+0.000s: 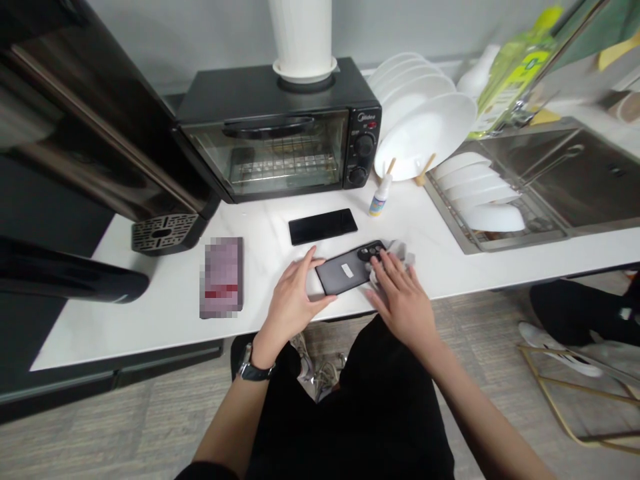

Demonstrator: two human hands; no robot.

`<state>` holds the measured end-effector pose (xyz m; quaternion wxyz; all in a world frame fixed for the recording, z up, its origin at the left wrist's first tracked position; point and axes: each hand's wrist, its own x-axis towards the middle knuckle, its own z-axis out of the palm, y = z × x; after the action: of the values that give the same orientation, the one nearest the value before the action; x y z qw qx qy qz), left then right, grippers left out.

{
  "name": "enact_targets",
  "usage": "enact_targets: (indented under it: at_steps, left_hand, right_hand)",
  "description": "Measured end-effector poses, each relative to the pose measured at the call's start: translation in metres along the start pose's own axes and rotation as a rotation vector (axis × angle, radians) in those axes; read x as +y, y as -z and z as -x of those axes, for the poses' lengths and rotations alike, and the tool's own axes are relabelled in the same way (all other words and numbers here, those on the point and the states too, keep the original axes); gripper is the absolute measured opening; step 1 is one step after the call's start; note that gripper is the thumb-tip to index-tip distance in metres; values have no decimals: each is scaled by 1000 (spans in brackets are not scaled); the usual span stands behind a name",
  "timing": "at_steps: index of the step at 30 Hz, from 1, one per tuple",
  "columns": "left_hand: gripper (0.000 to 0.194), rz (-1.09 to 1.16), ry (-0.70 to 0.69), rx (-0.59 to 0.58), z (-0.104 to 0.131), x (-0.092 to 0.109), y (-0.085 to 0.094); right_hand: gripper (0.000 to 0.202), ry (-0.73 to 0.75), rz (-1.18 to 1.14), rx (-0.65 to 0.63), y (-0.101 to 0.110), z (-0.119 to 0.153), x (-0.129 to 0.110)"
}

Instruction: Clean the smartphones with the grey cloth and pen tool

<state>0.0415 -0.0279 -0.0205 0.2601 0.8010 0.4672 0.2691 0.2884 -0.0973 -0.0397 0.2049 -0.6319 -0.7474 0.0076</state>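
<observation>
Grey phone (339,277) is lying on the table (265,247) between left hand (294,288) and right hand (403,299), long axis running left-right. Left is spanning its left end wide, holding it; right, at the lenses (368,252), is pressing a wipe (404,253).

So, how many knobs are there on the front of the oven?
2: an upper knob and a lower knob, both at the front right of the oven.
</observation>
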Motion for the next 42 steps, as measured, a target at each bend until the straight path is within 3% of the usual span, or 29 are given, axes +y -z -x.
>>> enact_targets:
  at_steps: [3, 8, 10, 13, 16, 20, 23, 26, 29, 33, 37, 42]
  left_hand:
    - [107, -2, -4, 1, 1, -1, -1]
    - [107, 21, -13, 10, 2, -2, -3]
    - [104, 25, -21, 12, 2, -4, -3]
    - [80, 21, -67, 24, 3, -8, -3]
    - [70, 27, -115, 29, 6, -13, -2]
    - [90, 8, -68, 12, 8, -13, -3]
    - [102, 20, -24, 9, 5, -9, -3]
    - [106, 34, -5, 19, 3, -5, -2]
    - [106, 36, -1, 18, 2, -3, -2]
    - [106, 20, -12, 22, 3, -4, -2]
    - [107, 21, -12, 23, 3, -5, -3]
    - [89, 26, -38, 53, 4, -10, -6]
  right_hand:
    - [69, -121, 46, 53, -10, -22, 0]
    - [71, -259, 31, 122, -28, -55, -49]
    - [72, -242, -19, 113, -33, -59, -72]
    - [66, -149, -153, 60, -36, -58, -102]
    - [65, -32, -265, 3, -33, -49, -120]
    - [65, 67, -336, -62, -22, -27, -111]
    - [72, 132, -227, -94, -15, -5, -85]
    - [71, 94, -52, -57, -11, 8, -53]
    - [61, 3, 31, -3, -9, 2, -25]
    - [55, -133, -24, 60, -13, -33, -3]
    - [59, -206, -92, 94, -25, -64, -24]
    - [62, 62, -291, -52, -32, -66, -85]
